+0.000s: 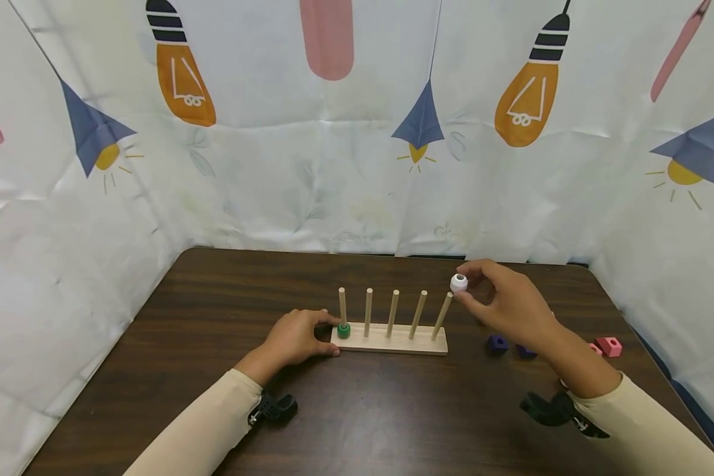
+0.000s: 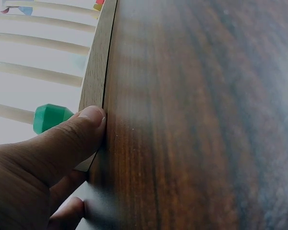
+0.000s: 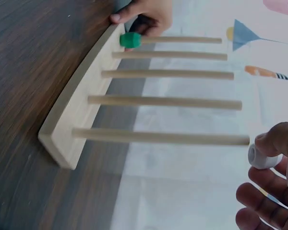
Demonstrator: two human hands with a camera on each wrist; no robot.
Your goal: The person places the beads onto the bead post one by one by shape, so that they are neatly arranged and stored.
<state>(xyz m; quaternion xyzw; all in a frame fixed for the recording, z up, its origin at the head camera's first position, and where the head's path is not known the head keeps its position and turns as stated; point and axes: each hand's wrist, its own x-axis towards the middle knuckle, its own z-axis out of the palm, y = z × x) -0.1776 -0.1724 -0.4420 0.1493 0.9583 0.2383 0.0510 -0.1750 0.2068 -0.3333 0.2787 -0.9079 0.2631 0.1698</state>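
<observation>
From afar, I held the white bead (image 1: 459,283) beside the end peg (image 1: 443,315)'s tip in pinched right fingers (image 3: 259,197), left fingers (image 2: 81,132) gripping the rack (image 1: 385,344); crooked contact risked dislodging the bead.

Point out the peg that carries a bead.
The leftmost peg in the head view, nearest the left hand: a green bead sits at its base; the other four are bare.

Soft glare on brown tabletop (image 1: 381,403), left-wrist backdrop (image 2: 19,53) washed out
</observation>
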